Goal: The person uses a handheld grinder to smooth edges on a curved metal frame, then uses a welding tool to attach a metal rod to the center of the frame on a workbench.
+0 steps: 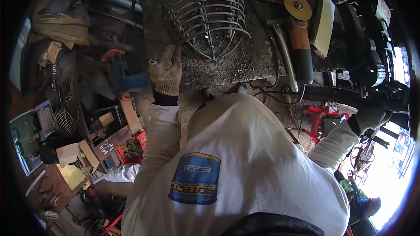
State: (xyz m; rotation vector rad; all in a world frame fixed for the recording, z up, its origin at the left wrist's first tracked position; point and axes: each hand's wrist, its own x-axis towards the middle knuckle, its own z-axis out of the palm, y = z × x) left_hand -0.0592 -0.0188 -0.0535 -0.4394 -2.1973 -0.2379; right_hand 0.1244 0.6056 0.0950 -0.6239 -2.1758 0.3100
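Note:
On the dark workbench (245,67) lies a curved metal wire guard (208,17), its several bent bars joined by ribs that meet at a point toward me. My left hand (166,71), in a dirty knit work glove, rests at the bench's near edge, just left of the guard's pointed end. Its fingers stretch forward, some apart, and no object shows in them. Far out to the right, my gloved right hand (371,119) reaches to dark metal equipment. Its fingers are hard to make out against the dark parts, so what it touches is unclear.
An angle grinder (301,48) with a yellow disc stands right of the guard, near a metal pipe (285,57), cables and a pale box (323,25). Cluttered shelves hold a cardboard box (78,154) and red crate (131,147) at left. Another person's leg (363,205) shows lower right.

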